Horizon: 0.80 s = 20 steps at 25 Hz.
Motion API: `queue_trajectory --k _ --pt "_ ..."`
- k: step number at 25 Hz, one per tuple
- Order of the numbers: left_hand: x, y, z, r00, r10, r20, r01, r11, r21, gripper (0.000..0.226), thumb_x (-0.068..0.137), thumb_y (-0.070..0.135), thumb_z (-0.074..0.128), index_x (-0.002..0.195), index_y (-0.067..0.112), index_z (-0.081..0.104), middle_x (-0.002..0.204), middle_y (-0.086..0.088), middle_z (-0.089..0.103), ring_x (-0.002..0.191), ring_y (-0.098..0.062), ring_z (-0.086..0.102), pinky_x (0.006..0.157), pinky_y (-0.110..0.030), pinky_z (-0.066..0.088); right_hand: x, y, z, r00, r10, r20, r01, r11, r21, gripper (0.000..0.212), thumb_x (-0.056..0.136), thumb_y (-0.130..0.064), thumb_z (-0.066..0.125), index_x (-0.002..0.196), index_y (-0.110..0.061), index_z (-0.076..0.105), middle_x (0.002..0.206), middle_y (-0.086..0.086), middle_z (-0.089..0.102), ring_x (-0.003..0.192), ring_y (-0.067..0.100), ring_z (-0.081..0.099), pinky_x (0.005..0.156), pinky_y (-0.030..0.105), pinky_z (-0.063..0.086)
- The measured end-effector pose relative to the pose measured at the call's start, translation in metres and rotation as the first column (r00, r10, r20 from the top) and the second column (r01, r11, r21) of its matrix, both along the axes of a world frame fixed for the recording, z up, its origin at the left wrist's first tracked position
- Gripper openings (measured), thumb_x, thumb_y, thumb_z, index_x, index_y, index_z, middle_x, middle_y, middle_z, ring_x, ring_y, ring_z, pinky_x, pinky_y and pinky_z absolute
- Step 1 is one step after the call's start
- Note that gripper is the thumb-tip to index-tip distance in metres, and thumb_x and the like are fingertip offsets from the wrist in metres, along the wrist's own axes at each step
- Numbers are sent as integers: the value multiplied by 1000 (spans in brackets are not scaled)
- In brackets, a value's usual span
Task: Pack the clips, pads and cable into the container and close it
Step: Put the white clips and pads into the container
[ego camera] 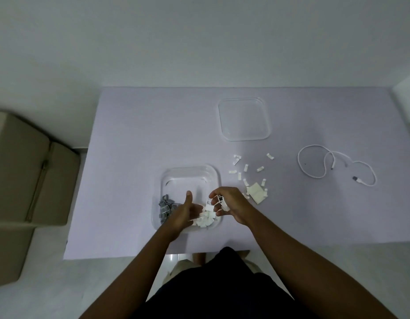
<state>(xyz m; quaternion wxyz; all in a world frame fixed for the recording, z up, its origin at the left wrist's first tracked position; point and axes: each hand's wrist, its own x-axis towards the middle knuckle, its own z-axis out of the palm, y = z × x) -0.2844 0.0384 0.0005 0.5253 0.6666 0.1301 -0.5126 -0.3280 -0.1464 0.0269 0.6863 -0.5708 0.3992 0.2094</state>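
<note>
Head view: looking down on a lilac table sheet (pixel 142 134), placing everything below against the clear container (pixel 185 180).
Clear container: sitting open near the sheet's front edge, directly ahead of the person, keeping drops short for both hands.
Grey clips (pixel 166 207): lying heaped inside the container against its left wall.
White pads (pixel 206 221): piling up inside the container at its near right corner.
Right hand (pixel 231 203): hovering over the container's right rim, fingers curling round a handful of white pieces (pixel 209 207), apparently bringing them over for release; clips or pads, too small to tell.
Left hand (pixel 184 215): reaching over the container's near side, thumb lifted, fingers stretching out relaxed and gripping nothing, seemingly guarding against spills.
Loose white clips (pixel 245 168): lying scattered just right of the container, waiting to be gathered.
Pad stack (pixel 255 192): resting right of the container, just beyond the right hand.
White cable (pixel 332 166): lying in loose loops well to the right of the container, untouched.
Lid (pixel 244 119): lying flat beyond the container and to its right, staying out of the way until closing.
Cardboard box (pixel 27 169): standing well to the left of the container, off the sheet.
Progress: judging roughly midway, with loose clips, stack, cable and lid not yet dealt with.
</note>
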Motion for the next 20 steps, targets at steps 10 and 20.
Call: queue_trajectory --k 10,20 --pt "-3 56 -29 204 -637 743 8 760 650 8 90 17 62 86 13 67 88 -7 70 79 -25 62 67 -34 47 11 55 -43 560 828 -36 -600 375 -706 17 96 -22 56 98 -10 67 100 12 65 88 27 63 77 37 51" --pt "-11 53 -36 185 -733 655 116 678 726 29 88 25 43 89 12 69 94 -9 72 88 -27 66 72 -36 52 -6 53 -57 398 899 -182 -683 158 -713 28 89 -20 63 116 -13 67 123 15 58 109 34 57 85 38 50"
